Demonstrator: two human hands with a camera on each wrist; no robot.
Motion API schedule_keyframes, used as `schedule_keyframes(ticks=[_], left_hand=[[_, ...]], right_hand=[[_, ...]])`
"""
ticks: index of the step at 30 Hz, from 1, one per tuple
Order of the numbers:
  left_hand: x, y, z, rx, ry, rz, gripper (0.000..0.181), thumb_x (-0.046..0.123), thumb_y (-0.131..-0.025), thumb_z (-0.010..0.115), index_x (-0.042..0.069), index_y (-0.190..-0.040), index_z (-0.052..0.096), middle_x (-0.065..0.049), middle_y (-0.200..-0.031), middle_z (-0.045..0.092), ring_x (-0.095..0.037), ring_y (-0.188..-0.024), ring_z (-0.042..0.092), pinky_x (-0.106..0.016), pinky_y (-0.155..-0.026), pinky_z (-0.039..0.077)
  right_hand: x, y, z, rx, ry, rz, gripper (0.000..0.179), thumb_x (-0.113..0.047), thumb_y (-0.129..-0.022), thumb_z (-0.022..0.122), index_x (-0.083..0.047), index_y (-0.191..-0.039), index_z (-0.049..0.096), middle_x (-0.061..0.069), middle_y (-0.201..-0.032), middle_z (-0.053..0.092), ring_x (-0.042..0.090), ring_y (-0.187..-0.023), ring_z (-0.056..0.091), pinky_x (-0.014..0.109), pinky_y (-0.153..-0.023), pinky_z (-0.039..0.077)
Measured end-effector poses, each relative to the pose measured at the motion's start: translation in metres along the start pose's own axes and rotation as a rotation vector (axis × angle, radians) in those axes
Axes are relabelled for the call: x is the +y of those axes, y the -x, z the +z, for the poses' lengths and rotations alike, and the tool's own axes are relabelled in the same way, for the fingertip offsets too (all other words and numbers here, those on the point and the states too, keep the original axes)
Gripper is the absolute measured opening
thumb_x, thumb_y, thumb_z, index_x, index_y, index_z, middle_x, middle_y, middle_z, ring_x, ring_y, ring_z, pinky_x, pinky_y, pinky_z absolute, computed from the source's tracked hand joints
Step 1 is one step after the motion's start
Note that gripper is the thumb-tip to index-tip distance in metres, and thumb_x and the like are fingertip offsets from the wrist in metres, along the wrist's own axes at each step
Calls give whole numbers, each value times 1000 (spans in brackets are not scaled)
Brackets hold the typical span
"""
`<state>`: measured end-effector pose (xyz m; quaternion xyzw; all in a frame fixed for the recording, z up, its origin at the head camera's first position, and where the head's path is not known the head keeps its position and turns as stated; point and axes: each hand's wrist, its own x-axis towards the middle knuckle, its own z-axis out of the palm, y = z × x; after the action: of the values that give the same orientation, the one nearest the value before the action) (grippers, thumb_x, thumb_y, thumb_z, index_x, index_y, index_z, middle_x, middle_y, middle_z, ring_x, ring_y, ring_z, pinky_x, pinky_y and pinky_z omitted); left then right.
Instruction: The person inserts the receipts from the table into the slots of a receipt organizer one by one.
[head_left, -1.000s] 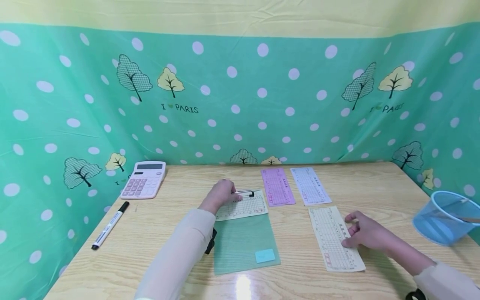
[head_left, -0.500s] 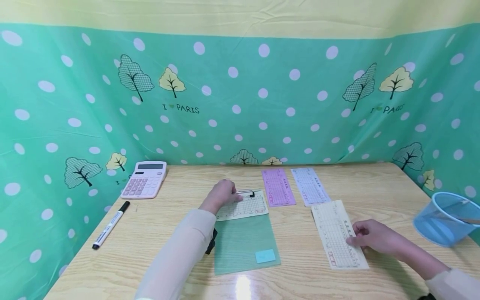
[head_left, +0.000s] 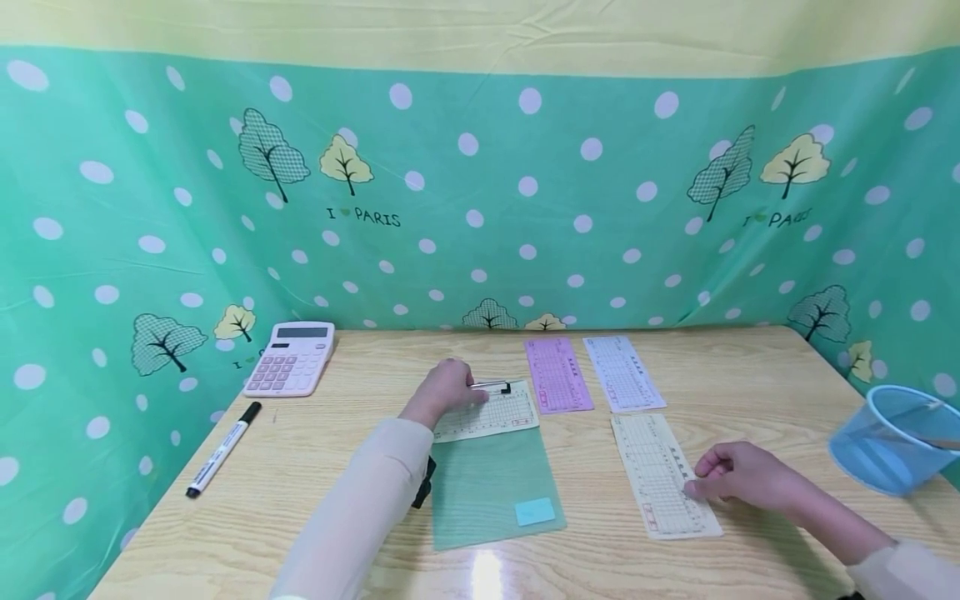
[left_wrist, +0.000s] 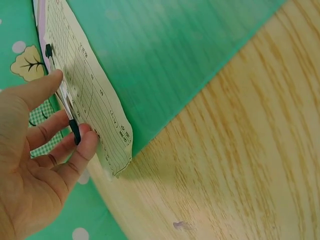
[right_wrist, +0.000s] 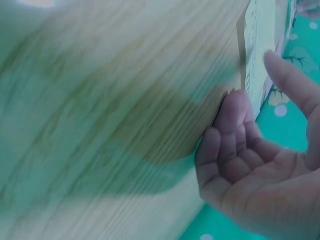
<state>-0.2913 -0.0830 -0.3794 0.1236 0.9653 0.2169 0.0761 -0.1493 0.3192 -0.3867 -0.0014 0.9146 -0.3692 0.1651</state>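
My left hand (head_left: 447, 389) pinches the metal clip (left_wrist: 65, 102) with black ends, thumb on one side and fingers at the other end. Under the clip lies a cream printed slip (head_left: 502, 414) at the top of a translucent green clipboard (head_left: 491, 479), which carries a light blue label (head_left: 535, 512). At the right, my right hand (head_left: 753, 479) is beside a second cream slip (head_left: 660, 475) lying on the table, its thumb tip at the slip's right edge. In the right wrist view, that thumb and the loosely bent fingers (right_wrist: 234, 112) stand apart.
A pink slip (head_left: 558, 375) and a white slip (head_left: 624, 373) lie behind. At the left are a pink calculator (head_left: 291, 358) and a capped marker (head_left: 223, 450). A blue mesh pen holder (head_left: 873, 454) stands at the right. A patterned curtain (head_left: 480, 183) hangs behind the table.
The second cream slip was raised in my right hand half a second ago; now it is lower and a little left on the table. The left hand stays on the clip.
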Motion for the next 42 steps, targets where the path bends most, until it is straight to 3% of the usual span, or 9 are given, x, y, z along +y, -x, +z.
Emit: schedule_keyframes(ticks=[7, 10, 13, 18, 26, 35, 42], left_hand=[[1, 2, -1, -5, 1, 1, 31, 27, -88, 81, -1, -94, 69, -9, -92, 67, -23, -83, 62, -38, -81, 55], [0, -1, 2, 0, -36, 10, 29, 24, -89, 81, -1, -96, 70, -10, -93, 68, -23, -85, 63, -39, -84, 54], [-1, -1, 3, 1, -65, 19, 26, 22, -89, 81, 0, -95, 69, -8, -92, 67, -23, -84, 62, -38, -82, 54], [0, -2, 3, 4, -72, 17, 24, 22, -89, 81, 1, -94, 69, -8, -92, 66, -22, -83, 60, -38, -80, 53], [1, -2, 3, 11, -62, 16, 22, 20, -90, 80, 3, -92, 68, -7, -90, 63, -20, -82, 57, -38, -80, 52], [-1, -5, 6, 9, -75, 26, 23, 21, -89, 81, 1, -95, 70, -8, -92, 66, -22, -84, 62, -38, -82, 54], [-2, -3, 5, 19, -68, 25, 24, 20, -89, 81, 0, -96, 70, -8, -93, 66, -22, -84, 62, -38, -81, 54]], right_hand=[[-12, -1, 16, 98, 198, 81, 59, -54, -79, 83, -3, -91, 56, 4, -80, 51, 19, -73, 46, 29, -60, 37], [-16, -3, 19, 105, 251, 89, 61, -50, -76, 87, -2, -92, 53, 5, -82, 50, 20, -73, 46, 31, -62, 38], [-18, -5, 18, 109, 273, 69, 51, -37, -77, 89, -2, -92, 55, 4, -84, 52, 21, -76, 48, 33, -65, 40], [-21, -5, 15, 86, 228, 59, 40, -21, -78, 89, -3, -94, 56, 5, -88, 53, 22, -82, 50, 34, -70, 42], [-17, -5, 13, 60, 172, 89, 49, -22, -80, 87, -1, -107, 52, 12, -93, 53, 26, -82, 51, 35, -66, 43], [-2, -2, 7, 38, 93, 38, 40, -23, -82, 85, -6, -107, 60, 3, -76, 49, 19, -67, 43, 28, -57, 34], [0, 0, -2, 37, 60, -37, 22, -10, -88, 77, -1, -106, 67, 3, -82, 53, 20, -77, 47, 26, -61, 38]])
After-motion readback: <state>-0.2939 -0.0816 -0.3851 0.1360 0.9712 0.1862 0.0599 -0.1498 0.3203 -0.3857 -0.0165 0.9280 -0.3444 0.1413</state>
